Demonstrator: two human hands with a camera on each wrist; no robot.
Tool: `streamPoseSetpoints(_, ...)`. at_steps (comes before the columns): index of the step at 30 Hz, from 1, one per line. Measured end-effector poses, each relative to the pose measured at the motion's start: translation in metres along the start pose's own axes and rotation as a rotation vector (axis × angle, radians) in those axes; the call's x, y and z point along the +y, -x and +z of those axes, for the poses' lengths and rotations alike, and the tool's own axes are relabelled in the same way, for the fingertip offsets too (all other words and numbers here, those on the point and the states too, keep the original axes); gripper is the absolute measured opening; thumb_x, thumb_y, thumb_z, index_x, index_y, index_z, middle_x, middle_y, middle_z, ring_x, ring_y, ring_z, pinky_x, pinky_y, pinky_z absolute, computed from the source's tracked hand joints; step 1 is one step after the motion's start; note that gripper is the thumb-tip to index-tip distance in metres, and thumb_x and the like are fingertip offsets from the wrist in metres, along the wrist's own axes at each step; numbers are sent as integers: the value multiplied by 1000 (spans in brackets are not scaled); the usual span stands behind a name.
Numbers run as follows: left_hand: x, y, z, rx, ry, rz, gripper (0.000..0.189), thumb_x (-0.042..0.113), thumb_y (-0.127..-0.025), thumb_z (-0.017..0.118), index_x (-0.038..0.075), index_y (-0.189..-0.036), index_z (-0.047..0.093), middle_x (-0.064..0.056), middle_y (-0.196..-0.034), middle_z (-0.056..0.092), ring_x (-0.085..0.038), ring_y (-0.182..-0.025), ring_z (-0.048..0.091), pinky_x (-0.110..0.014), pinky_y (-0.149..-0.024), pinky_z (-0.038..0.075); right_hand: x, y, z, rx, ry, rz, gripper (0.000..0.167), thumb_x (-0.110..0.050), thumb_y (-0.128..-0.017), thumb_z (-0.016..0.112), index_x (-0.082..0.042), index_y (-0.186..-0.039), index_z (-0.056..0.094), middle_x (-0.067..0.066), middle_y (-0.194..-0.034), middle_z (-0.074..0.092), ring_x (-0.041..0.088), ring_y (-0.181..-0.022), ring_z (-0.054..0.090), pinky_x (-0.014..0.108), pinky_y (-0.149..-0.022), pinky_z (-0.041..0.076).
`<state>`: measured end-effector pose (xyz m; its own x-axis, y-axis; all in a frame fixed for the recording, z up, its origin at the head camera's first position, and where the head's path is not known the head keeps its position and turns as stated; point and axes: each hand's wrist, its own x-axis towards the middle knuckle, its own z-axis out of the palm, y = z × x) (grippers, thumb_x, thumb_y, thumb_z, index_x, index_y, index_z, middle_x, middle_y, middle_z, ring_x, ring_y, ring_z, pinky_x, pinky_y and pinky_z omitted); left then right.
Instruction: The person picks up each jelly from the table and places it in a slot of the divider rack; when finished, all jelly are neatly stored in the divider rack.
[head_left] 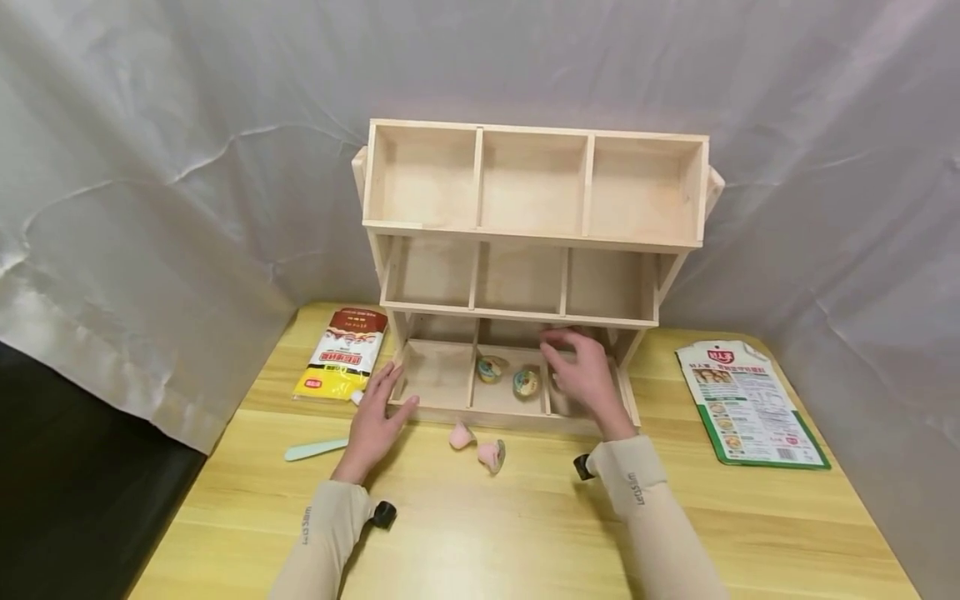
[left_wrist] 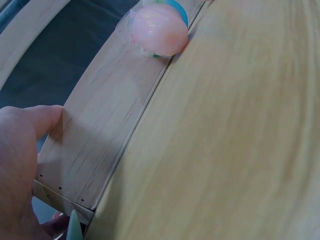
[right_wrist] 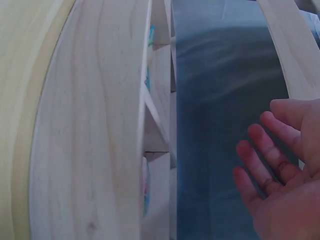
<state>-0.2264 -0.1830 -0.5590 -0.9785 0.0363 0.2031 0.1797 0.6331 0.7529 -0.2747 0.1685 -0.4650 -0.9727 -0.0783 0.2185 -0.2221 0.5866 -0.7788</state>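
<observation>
A pale wooden rack (head_left: 536, 233) has three tiers of three compartments. My left hand (head_left: 375, 421) holds its lower left front corner, thumb over the front board (left_wrist: 100, 120) and fingers along the side. My right hand (head_left: 581, 371) hovers at the bottom right compartment with loosely bent fingers and nothing between them. Inside that compartment, the edge of a small colourful cup (right_wrist: 146, 187) shows in the right wrist view. Two small jelly cups (head_left: 527, 382) with patterned lids sit in the bottom middle compartment. Two pink jelly cups (head_left: 461, 435) lie on the table before the rack.
A red, white and yellow pouch (head_left: 341, 354) lies left of the rack. A mint-green flat-ended utensil (head_left: 315, 450) rests near my left wrist. On the right is a green and white bag (head_left: 750, 404). Grey curtains (head_left: 172, 167) hang behind and at both sides.
</observation>
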Motion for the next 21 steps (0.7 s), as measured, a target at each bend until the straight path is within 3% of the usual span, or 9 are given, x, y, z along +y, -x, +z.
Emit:
streamPoseSetpoints(7, -3, -1, 1, -1, -8, 7, 68, 43, -102, 64, 14, -159, 41, -12, -170, 28, -41, -153, 31, -69, -118, 31, 4, 0, 9, -24, 16, -41, 30, -22, -102, 67, -6, -127, 72, 16, -123, 72, 36, -113, 68, 53, -97, 56)
streamPoseSetpoints(10, -2, -1, 2, 1, -3, 11, 68, 42, -102, 65, 13, -159, 41, -12, -170, 28, -42, -153, 32, -69, -118, 31, 5, 3, 8, -15, 24, -54, 29, -19, -101, 67, -5, -127, 72, 16, -123, 72, 37, -115, 67, 54, -96, 57)
streamPoseSetpoints(17, 2, -2, 0, 10, 11, 14, 67, 39, -102, 65, 11, -158, 42, -14, -169, 28, -42, -153, 31, -69, -119, 30, 12, 12, -10, 19, 44, -54, 29, -22, -101, 68, -7, -125, 73, 16, -123, 72, 39, -121, 62, 60, -107, 47)
streamPoseSetpoints(21, 6, 0, 0, 31, -11, 21, 66, 36, -101, 67, 10, -157, 43, -15, -169, 28, -45, -152, 31, -72, -118, 28, 28, 20, -26, 24, 61, -66, 29, -17, -100, 69, -2, -125, 71, 21, -123, 70, 41, -118, 62, 61, -105, 47)
